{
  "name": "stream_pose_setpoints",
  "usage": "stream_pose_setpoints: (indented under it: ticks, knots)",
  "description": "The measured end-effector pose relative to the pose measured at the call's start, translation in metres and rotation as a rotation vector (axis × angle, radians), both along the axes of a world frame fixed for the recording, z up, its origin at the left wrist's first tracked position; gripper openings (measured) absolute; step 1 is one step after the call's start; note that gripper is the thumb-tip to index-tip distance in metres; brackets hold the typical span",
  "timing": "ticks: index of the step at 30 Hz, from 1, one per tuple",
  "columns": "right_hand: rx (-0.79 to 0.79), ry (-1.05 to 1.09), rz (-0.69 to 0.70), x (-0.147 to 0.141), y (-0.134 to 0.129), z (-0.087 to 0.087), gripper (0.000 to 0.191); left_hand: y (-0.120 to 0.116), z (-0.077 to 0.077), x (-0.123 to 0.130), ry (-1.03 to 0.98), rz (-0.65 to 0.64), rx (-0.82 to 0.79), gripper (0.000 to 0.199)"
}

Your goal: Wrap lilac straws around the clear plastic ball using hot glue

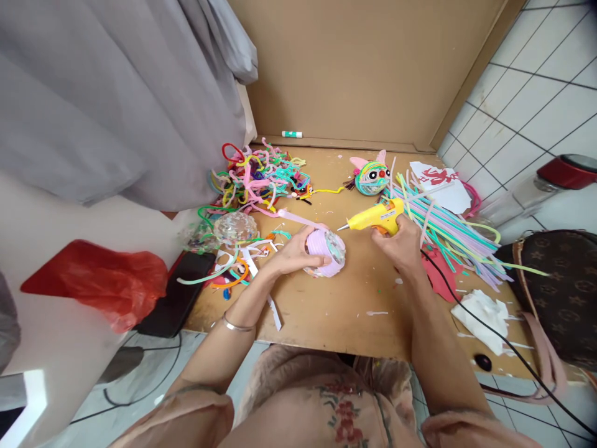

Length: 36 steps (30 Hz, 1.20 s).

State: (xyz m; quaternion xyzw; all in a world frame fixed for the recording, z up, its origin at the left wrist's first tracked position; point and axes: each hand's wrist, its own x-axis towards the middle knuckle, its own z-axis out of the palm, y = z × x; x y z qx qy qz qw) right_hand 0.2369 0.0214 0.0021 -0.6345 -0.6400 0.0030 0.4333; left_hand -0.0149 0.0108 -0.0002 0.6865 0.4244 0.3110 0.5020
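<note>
My left hand [295, 252] is closed around a rounded clear plastic piece wrapped in lilac pipe cleaner [321, 256]. Its clear end faces right, and a loose lilac strand [298, 218] runs up and left from it. A yellow glue gun [373, 218] is gripped in my right hand [402, 242], fingers around its handle. The metal nozzle points left, just above and apart from the wrapped piece. Behind my left hand sits another clear plastic piece [234, 228], without wrapping.
A heap of coloured pipe cleaners [261, 177] lies back left, and straight pipe cleaners [448, 218] lie right. A decorated ball with ears [372, 177] stands at the back. The glue gun's black cord [485, 336] crosses the right side, near a brown bag [555, 292] and crumpled tissue [482, 317].
</note>
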Motion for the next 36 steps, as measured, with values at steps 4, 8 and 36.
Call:
stream_pose_setpoints:
  ticks: [4,8,36]
  knots:
    - [0.016,-0.009,0.071,-0.0047,-0.0028,-0.0003,0.021,-0.001,0.0016,-0.0003,0.02,0.007,0.002,0.072]
    - [0.035,-0.052,0.129,-0.0078,-0.0055,-0.0004,0.016,-0.0019,0.0025,0.001,-0.01,-0.01,-0.004,0.071]
    - [-0.084,-0.116,0.111,-0.0097,-0.007,-0.0031,0.018,-0.0012,0.0035,0.0012,-0.005,-0.044,0.047,0.066]
